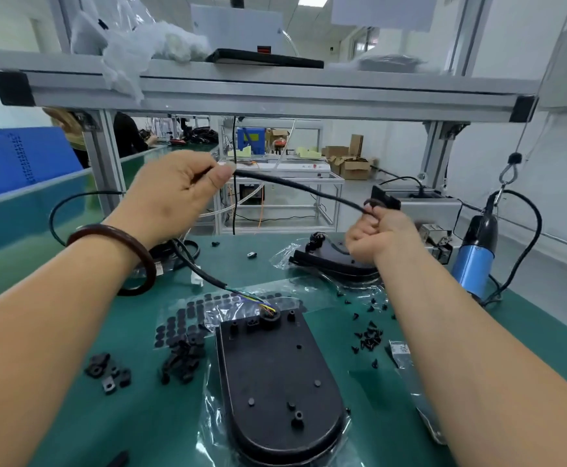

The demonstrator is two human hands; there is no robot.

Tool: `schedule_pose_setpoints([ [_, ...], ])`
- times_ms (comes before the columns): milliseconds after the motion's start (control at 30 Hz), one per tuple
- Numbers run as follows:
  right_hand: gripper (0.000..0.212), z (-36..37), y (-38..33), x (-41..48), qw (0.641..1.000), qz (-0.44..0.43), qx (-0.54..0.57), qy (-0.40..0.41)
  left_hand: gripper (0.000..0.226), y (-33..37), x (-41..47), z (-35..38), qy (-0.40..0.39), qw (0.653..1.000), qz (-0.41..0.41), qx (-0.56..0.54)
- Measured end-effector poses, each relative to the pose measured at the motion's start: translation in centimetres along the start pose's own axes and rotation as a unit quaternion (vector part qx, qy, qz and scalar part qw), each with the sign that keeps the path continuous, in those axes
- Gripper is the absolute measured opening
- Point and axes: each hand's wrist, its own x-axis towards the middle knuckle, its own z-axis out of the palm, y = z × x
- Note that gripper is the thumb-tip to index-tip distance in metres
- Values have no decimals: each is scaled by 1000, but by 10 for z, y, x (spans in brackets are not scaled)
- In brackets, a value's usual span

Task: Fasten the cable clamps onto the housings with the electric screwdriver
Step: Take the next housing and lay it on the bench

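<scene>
A black oval housing (pixel 275 382) lies on plastic film in front of me, with a cable's coloured wires entering its grommet at the top. Raised above the bench, my left hand (pixel 177 193) pinches a black cable (pixel 295 185), and my right hand (pixel 379 234) grips the same cable further along. More housings (pixel 329 259) lie stacked behind my right hand. Black cable clamps (pixel 108 372) and a second pile (pixel 182 360) sit at the left. Loose black screws (pixel 369 338) are scattered to the right. The blue electric screwdriver (pixel 474 254) hangs at the far right.
A sheet of black rubber pads (pixel 187 321) lies left of the housing. A foil bag (pixel 410 375) lies under my right forearm. An aluminium shelf frame (pixel 268 92) spans overhead. Blue crates (pixel 12 156) stand at the far left. A grey metal box (pixel 433 210) sits behind.
</scene>
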Motion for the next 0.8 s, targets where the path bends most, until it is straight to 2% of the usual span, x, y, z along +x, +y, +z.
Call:
schedule_pose_setpoints([
  [100,33,-12,1,13,997,21,-49,50,49,10,3,-8,14,999,34,8],
  [200,25,-17,6,23,996,-1,-57,64,59,20,5,-14,23,998,13,-53],
  [267,21,-17,7,25,998,-4,-59,35,60,23,5,-14,13,994,-5,-112],
  [367,18,-17,8,23,997,15,-67,-26,47,17,6,-18,36,982,-54,-178],
  [467,20,-15,8,17,984,3,-174,-38,52,8,8,-19,39,983,-76,-165],
  [533,24,-13,3,15,963,-20,-267,-10,64,5,8,-20,40,981,-91,-166],
  [567,26,-12,-1,14,960,-26,-279,5,66,5,8,-20,37,981,-95,-166],
  [667,28,-10,-18,13,979,-34,-197,44,56,2,5,-21,22,988,-90,-123],
  [800,28,-2,-40,11,990,-66,-93,84,61,3,-6,-16,0,998,-69,-12],
])
